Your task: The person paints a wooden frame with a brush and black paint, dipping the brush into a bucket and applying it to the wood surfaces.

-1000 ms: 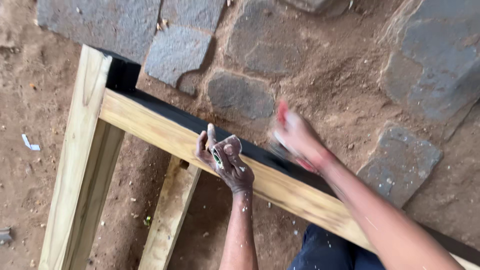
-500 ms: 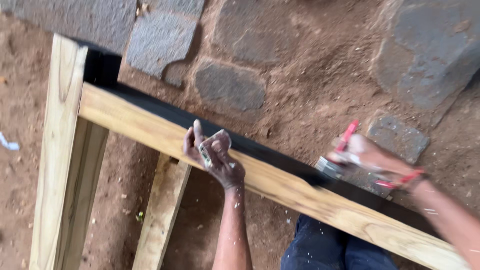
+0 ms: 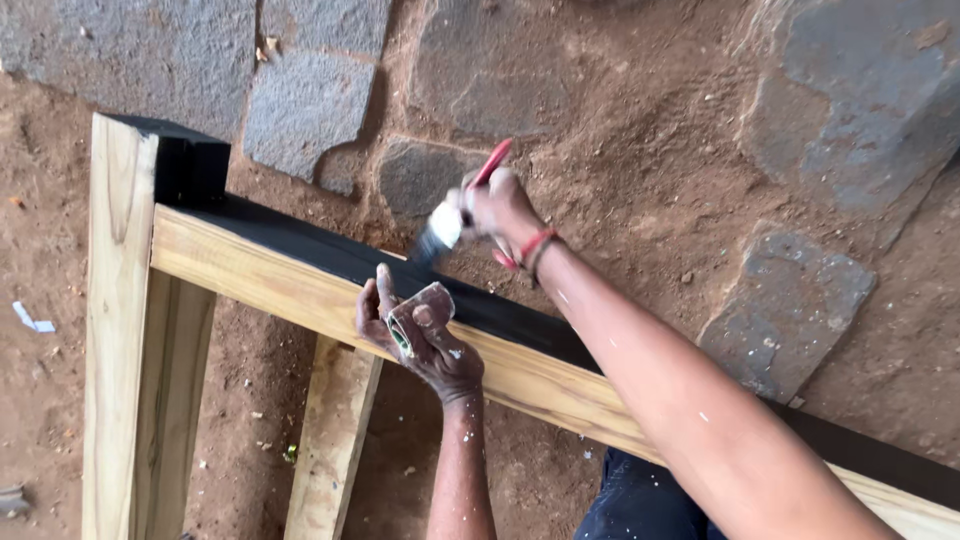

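While the right hand (image 3: 500, 205) grips a red brush (image 3: 455, 215) at the frame's (image 3: 300, 290) black edge, painting looks underway; left hand (image 3: 425, 335), pinching a small can (image 3: 405, 325) on the rail, steadies; next stroke needs a loaded tip.

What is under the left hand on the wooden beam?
The left hand holds a small folded pad against the pale wooden beam. The wood beneath the palm is hidden.

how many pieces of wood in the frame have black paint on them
2: the long rail, black on its far face under the brush, and the left post, black at its top. Other faces are hidden.
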